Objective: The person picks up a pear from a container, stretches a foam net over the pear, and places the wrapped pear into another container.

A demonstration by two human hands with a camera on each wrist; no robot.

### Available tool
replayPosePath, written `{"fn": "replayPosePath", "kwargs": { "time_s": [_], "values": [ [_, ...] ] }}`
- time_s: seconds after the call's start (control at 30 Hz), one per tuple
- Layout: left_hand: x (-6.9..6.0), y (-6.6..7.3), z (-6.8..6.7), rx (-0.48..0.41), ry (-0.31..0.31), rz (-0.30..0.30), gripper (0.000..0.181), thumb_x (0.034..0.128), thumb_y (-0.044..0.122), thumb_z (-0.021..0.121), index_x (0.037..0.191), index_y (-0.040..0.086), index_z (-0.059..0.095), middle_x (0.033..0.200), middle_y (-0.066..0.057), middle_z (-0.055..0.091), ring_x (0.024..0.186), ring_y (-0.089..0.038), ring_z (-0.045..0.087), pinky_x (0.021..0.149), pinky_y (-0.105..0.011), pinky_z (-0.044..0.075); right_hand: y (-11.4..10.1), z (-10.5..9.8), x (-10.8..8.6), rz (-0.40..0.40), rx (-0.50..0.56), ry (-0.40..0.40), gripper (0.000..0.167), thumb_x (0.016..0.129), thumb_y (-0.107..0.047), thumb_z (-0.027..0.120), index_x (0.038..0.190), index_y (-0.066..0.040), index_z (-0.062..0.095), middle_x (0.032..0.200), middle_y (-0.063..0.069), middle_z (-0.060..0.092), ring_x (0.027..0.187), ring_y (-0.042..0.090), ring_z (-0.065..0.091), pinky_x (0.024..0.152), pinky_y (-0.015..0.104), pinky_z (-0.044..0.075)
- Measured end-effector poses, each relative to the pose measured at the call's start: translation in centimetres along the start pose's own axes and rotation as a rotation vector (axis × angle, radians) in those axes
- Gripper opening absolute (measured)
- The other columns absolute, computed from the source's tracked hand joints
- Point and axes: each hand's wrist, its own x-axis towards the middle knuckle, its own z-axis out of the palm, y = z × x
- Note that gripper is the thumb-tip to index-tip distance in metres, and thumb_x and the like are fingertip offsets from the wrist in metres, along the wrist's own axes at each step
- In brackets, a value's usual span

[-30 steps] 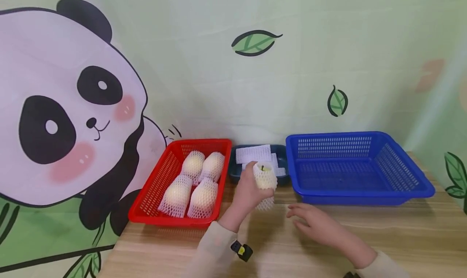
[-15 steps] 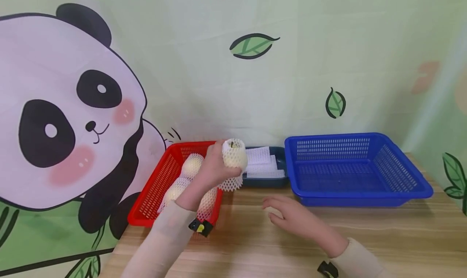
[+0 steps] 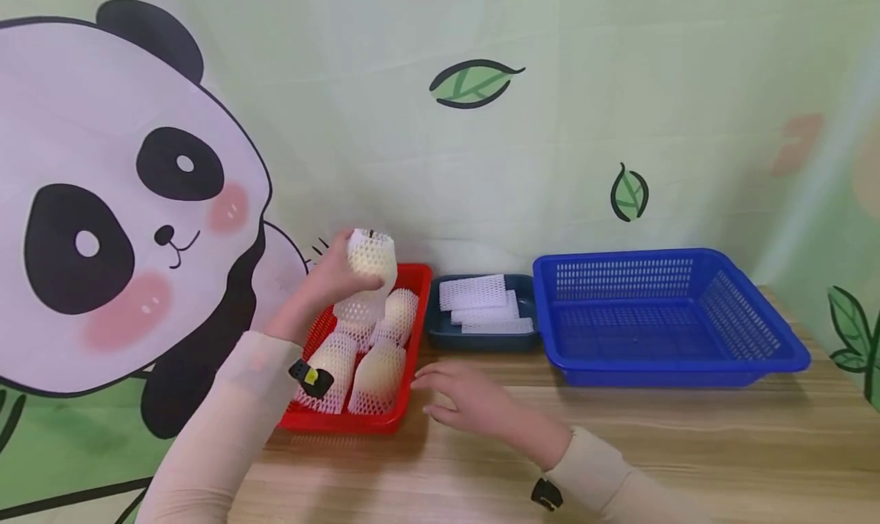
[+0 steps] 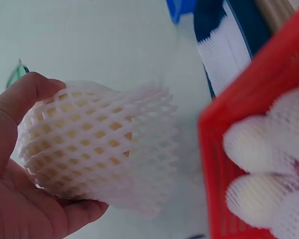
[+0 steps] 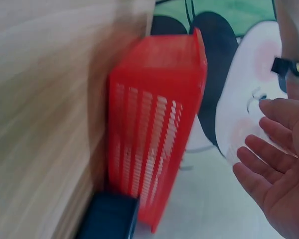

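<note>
My left hand (image 3: 328,278) grips a pale yellow pear (image 3: 371,258) in a white foam net, above the far end of the red basket (image 3: 374,423). A dark stem shows at the top of the pear, and the loose end of the net hangs below. In the left wrist view, the thumb and fingers curl round the netted pear (image 4: 79,144). Several netted pears (image 3: 380,375) lie inside the basket. My right hand (image 3: 467,403) hovers beside the basket's near right corner, fingers loosely extended and holding nothing; its palm shows in the right wrist view.
A small dark teal tray (image 3: 481,342) with folded white foam nets (image 3: 474,291) stands right of the red basket. Farther right is a large blue basket (image 3: 660,367). All stand on a wooden table (image 3: 653,440) before a printed panda backdrop (image 3: 344,88).
My left hand has carried the netted pear leftward and up, from in front of the teal tray to above the red basket. My right hand has followed leftward, staying free of any object.
</note>
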Motion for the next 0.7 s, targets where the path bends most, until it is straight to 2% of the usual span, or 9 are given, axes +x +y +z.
{"fn": "replayPosePath", "kwargs": {
  "time_s": [0.13,0.37,0.6,0.7],
  "values": [
    [0.7,-1.3,-0.8,-0.020,-0.008,-0.062,0.099,0.0884,0.017,0.072,0.162,0.003,0.008,0.149,-0.029,0.041,0.126,-0.042,0.050,0.106,-0.059,0.052,-1.2,1.3,1.5,-0.013,-0.016,-0.029,0.040,0.095,-0.025,0.073,0.131,-0.009,0.067,0.134,0.008,0.068,0.125,0.023,0.063,0.108,0.034,0.053],
    [2.3,-3.0,-1.7,-0.032,0.003,-0.115,0.097,0.0912,0.019,0.070,0.161,0.002,0.007,0.152,-0.031,0.038,0.128,-0.043,0.048,0.110,-0.060,0.049,-2.1,3.5,3.3,-0.075,-0.134,-0.064,0.043,0.094,-0.033,0.073,0.131,-0.011,0.067,0.133,0.006,0.068,0.123,0.019,0.063,0.106,0.027,0.053],
    [3.9,-4.8,-2.3,-0.031,0.006,-0.177,0.094,0.0929,0.021,0.068,0.160,-0.001,0.005,0.153,-0.032,0.035,0.130,-0.044,0.045,0.116,-0.059,0.044,-2.5,4.8,4.0,-0.059,-0.186,-0.116,0.040,0.095,-0.032,0.072,0.132,-0.016,0.068,0.127,0.000,0.070,0.118,0.013,0.064,0.104,0.025,0.053],
    [4.2,-5.9,-2.3,-0.031,-0.011,-0.217,0.093,0.0935,0.023,0.068,0.159,-0.002,0.006,0.153,-0.032,0.035,0.131,-0.043,0.045,0.117,-0.059,0.043,-2.6,5.2,3.9,-0.063,-0.212,-0.114,0.034,0.096,-0.028,0.071,0.130,-0.019,0.069,0.122,-0.002,0.072,0.114,0.011,0.065,0.101,0.023,0.054]
  ]
}}
